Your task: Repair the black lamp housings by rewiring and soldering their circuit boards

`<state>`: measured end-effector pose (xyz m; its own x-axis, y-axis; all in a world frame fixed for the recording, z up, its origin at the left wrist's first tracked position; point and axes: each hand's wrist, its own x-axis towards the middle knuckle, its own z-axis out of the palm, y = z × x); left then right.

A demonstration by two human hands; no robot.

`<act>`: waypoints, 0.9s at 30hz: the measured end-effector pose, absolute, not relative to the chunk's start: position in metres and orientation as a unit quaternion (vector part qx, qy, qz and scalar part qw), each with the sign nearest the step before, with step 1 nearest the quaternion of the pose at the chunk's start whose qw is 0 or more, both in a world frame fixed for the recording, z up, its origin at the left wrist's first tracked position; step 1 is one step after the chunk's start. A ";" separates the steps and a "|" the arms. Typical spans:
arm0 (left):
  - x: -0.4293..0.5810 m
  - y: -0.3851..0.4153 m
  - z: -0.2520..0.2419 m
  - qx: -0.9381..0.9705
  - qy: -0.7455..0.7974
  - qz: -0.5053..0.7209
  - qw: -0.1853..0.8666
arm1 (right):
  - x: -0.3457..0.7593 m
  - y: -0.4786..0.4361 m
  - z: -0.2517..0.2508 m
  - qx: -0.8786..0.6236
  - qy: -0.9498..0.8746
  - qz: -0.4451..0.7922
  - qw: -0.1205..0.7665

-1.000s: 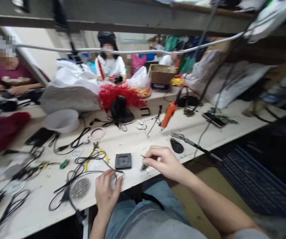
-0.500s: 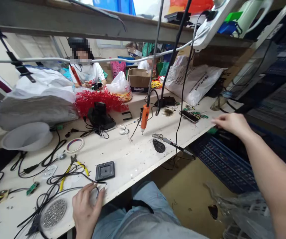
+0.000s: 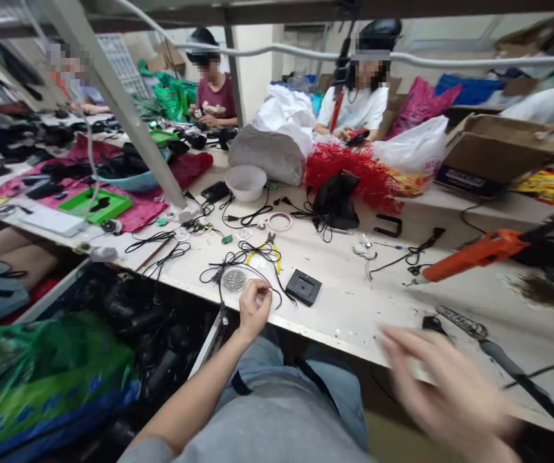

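Note:
My left hand [image 3: 256, 307] is at the table's front edge with its fingers curled together. Whatever they hold, if anything, is hidden. Beside it lie a dish of small metal parts [image 3: 233, 280] and black cables [image 3: 228, 262]. A square black plastic piece [image 3: 303, 287] rests just to its right, and yellow-handled cutters [image 3: 271, 240] lie behind. Smeared by motion, my right hand [image 3: 443, 373] hovers over the front edge on the right; its fingers are too blurred to read. Close to it are a soldering iron [image 3: 513, 370] and its coiled holder [image 3: 462, 321].
An orange electric screwdriver [image 3: 474, 256] hangs over the right side. Toward the back are a tape roll [image 3: 280, 222], a white bowl [image 3: 246, 183] and red strands [image 3: 349, 170]. A metal post [image 3: 120, 103] rises at left. Co-workers sit across the table.
The view has swung left. My right hand has come back from the table's right end toward the middle. My left hand, spread on the table before, now has curled fingers.

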<state>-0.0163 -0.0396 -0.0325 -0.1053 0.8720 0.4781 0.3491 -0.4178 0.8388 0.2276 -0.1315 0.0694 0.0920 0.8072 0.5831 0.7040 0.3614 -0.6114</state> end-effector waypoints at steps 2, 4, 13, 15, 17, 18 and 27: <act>-0.019 -0.041 -0.034 0.599 0.500 0.584 0.226 | 0.191 -0.102 0.058 -0.529 -0.728 0.084 0.427; -0.022 -0.042 -0.033 0.579 0.501 0.604 0.221 | 0.155 -0.059 0.047 -0.532 -0.758 0.113 0.360; -0.091 -0.024 -0.005 0.471 0.566 0.640 0.221 | 0.066 0.045 0.022 -0.602 -0.777 0.156 0.098; -0.109 -0.011 0.003 0.523 0.604 0.573 0.183 | 0.065 0.044 0.020 -0.601 -0.775 0.159 0.114; -0.119 0.004 0.012 0.617 0.612 0.478 0.130 | 0.067 0.044 0.023 -0.596 -0.775 0.162 0.133; -0.120 0.011 0.017 0.664 0.605 0.426 0.105 | 0.068 0.044 0.026 -0.592 -0.776 0.162 0.144; -0.122 0.042 0.066 0.807 0.494 0.323 0.022 | 0.083 0.036 0.089 -0.447 -0.815 0.175 0.325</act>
